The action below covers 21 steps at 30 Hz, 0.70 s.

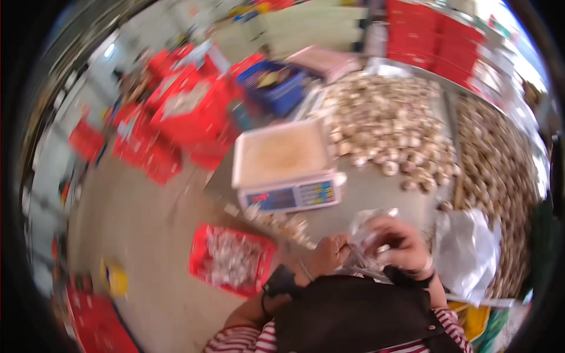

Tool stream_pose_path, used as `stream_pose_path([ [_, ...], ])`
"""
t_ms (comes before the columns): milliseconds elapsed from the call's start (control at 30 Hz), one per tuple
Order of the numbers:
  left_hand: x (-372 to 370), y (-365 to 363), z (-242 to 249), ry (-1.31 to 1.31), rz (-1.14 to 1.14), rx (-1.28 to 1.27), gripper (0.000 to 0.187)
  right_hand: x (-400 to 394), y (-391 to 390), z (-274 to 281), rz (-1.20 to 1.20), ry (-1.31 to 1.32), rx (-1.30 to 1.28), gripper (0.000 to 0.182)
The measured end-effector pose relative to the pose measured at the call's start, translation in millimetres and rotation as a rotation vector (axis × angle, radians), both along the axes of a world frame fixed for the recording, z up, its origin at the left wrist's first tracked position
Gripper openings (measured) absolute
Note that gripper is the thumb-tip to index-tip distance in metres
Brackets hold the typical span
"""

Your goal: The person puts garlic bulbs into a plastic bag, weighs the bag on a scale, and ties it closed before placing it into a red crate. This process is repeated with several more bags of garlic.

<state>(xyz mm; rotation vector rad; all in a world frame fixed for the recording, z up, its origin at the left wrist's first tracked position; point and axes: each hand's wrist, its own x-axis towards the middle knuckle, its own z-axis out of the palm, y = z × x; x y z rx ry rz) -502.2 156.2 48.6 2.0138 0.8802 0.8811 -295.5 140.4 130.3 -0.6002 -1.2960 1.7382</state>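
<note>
A crinkled clear plastic bag (368,220) is between my two hands, close to my apron. My left hand (331,254) is closed on the bag's left side. My right hand (401,242) curls over its right side, fingers bent and blurred by motion. Something small and pale shows under the right fingers, too smeared to name. Beyond the hands, a heap of garlic bulbs (388,117) covers the far part of the metal table (376,194). A scale (282,150) with a pale pan stands left of the heap, and garlic scraps (282,226) lie at the table's near left edge.
A red basket (197,250) of small pale pieces sits on the floor at left. Behind it stand red crates (188,123) and a blue crate (282,97). On the right are a white plastic bag (465,253) and more bulbs (494,159) past a divider.
</note>
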Motion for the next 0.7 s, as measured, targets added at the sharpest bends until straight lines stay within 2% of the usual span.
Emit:
stream_pose_path([
  [33,-26.2,-2.3,9.0,0.164,0.131,-0.036,0.019,-6.5,6.1,0.1,-0.146,-0.031,0.121,0.046],
  [67,-78.1,-20.8,-10.0,-0.007,0.254,-0.249,0.021,-13.4,24.9,-14.3,-0.377,-0.274,0.159,0.042],
  [100,-107.5,-23.3,-22.8,-0.172,0.266,-0.389,0.023,-16.2,32.0,-28.7,-0.531,-0.364,0.093,0.036],
  [133,-131.9,-35.3,-22.1,-0.33,0.334,-0.493,0.023,-13.4,36.9,-43.4,-0.581,-0.416,-0.009,0.034],
  [167,-157.0,-47.6,-27.2,-0.346,0.383,-0.505,0.023,-7.6,41.6,-57.4,-0.646,-0.47,-0.101,0.031],
  [233,-205.9,-69.4,-46.8,-0.299,0.618,-0.447,0.022,7.5,47.8,-90.1,-0.632,-0.55,-0.232,0.032],
  [300,-254.3,-95.0,-97.5,-0.141,0.863,-0.519,0.021,-5.8,52.2,-101.9,-0.632,-0.557,-0.279,0.029],
  [367,-303.9,-106.0,-136.2,0.012,1.01,-0.43,0.019,-21.3,52.9,-104.8,-0.567,-0.597,-0.262,0.026],
  [500,-385.7,-107.2,-192.6,0.145,1.237,-0.349,0.02,-50.3,64.6,-94.4,-0.527,-0.655,-0.189,0.024],
  [533,-403.5,-104.1,-201.9,0.14,1.227,-0.361,0.02,-48.8,66.9,-95.2,-0.532,-0.637,-0.172,0.024],
  [600,-429.0,-95.0,-213.7,0.104,1.338,-0.625,0.022,-44.0,67.2,-91.1,-0.562,-0.669,-0.175,0.024],
  [633,-434.4,-88.9,-218.7,0.106,1.328,-0.634,0.022,-40.5,66.6,-90.7,-0.586,-0.685,-0.172,0.023],
  [700,-437.9,-72.3,-216.5,-0.239,1.388,-0.877,0.023,-22.9,61.2,-96.6,-0.602,-0.686,-0.189,0.024],
])
